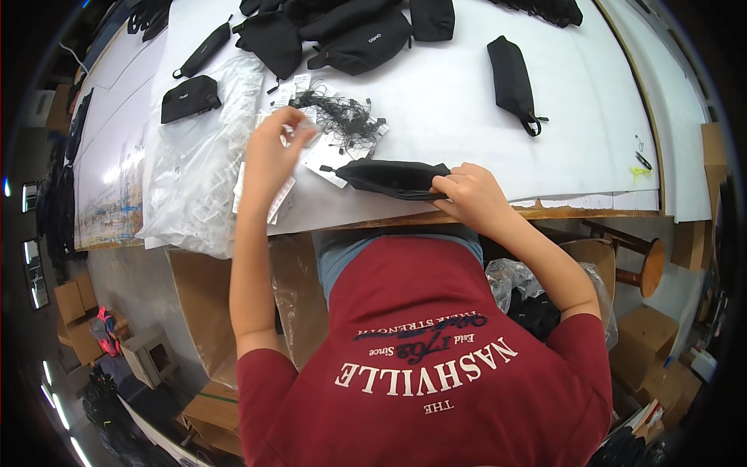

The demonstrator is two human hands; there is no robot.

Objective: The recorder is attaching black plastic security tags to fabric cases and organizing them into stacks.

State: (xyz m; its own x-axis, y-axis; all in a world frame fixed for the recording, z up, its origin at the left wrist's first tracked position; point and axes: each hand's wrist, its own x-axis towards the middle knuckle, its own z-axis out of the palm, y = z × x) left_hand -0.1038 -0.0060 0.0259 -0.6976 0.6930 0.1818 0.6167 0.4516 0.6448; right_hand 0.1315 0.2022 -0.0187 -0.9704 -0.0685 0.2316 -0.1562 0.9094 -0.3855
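Pouch on table at near edge under right hand, left hand left of it, string tangle behind, plastic bags far left.

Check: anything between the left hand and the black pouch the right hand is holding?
Nothing solid. The left hand hovers over white tags and a tangle of black strings; the black pouch lies just to its right, pinned by the right hand. Only flat tags lie between.

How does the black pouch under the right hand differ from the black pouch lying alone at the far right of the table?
The held pouch lies crosswise at the table's near edge, gripped by the right hand. The lone pouch lies lengthwise farther off, untouched, its strap loop showing. Both are black and elongated.
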